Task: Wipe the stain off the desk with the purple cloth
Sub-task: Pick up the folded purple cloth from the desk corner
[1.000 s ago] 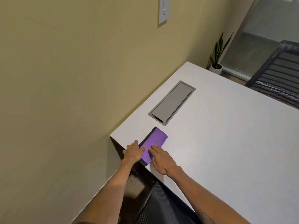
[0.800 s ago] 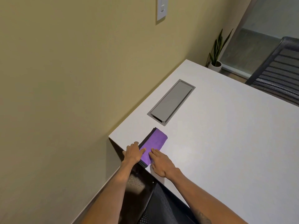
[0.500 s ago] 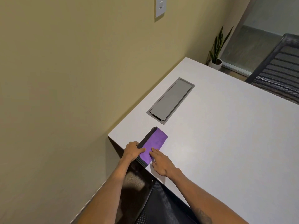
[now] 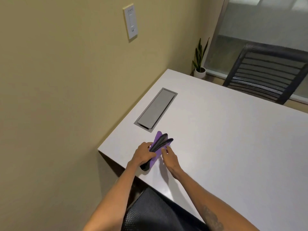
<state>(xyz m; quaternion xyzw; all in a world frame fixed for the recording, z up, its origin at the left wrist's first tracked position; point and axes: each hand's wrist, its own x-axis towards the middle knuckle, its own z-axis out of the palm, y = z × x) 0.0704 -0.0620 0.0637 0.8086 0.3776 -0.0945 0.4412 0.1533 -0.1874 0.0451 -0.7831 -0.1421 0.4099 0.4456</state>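
A person at the near corner of a white desk (image 4: 225,147) lifts a folded purple cloth (image 4: 158,148) off the surface, its dark grey layers fanning apart at the far end. The left hand (image 4: 143,155) is wrapped around the near half of the cloth, fingers and thumb closed on it, with the cloth's near end poking out below the palm at the desk's edge. The right hand (image 4: 170,158) sits just beside the cloth on its right, fingers loosely extended and parted, the fingertips touching the cloth's right edge; whether they pinch it cannot be told. The cloth tilts up, its far end raised clear of the desk and pointing toward a grey rectangular cable hatch (image 4: 156,110) set flush into the desktop just beyond it. No stain can be made out on the white surface from here.

Both forearms reach in from the near side, the right one bearing a dark mark near the elbow. A black mesh chair seat (image 4: 150,212) shows between them, below the desk's near edge. On the far right, another dark mesh chair (image 4: 266,79) stands beyond the desk in front of a glass panel. A small potted plant (image 4: 200,64) in a white pot sits on the floor at the far corner, and a white wall switch (image 4: 130,22) is mounted on the beige wall to the left.
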